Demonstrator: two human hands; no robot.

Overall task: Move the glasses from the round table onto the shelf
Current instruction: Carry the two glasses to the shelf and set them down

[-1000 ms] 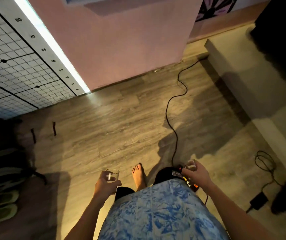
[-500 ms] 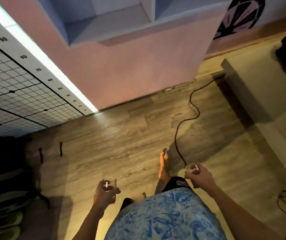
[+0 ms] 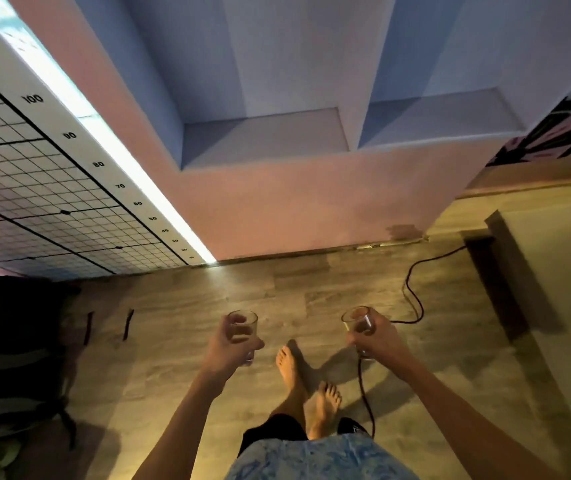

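Note:
I hold a clear drinking glass in each hand, both upright above the wooden floor. My left hand [image 3: 230, 348] is wrapped around the left glass [image 3: 244, 323]. My right hand [image 3: 377, 339] grips the right glass [image 3: 358, 322] around its lower half. Ahead and above stands the pink wall shelf unit, with a left shelf compartment [image 3: 266, 136] and a right shelf compartment [image 3: 439, 116], both with nothing visible in them. The round table is not in view.
A black cable [image 3: 412, 292] snakes across the floor from the right, passing under my right hand. A measuring grid panel [image 3: 52, 202] leans at the left. A dark bag [image 3: 10, 348] lies at far left; a low light platform [image 3: 554, 278] stands at right.
I have stepped closer to the shelf unit and the view has tilted up, revealing both compartments. Both hands have risen and moved forward with their glasses.

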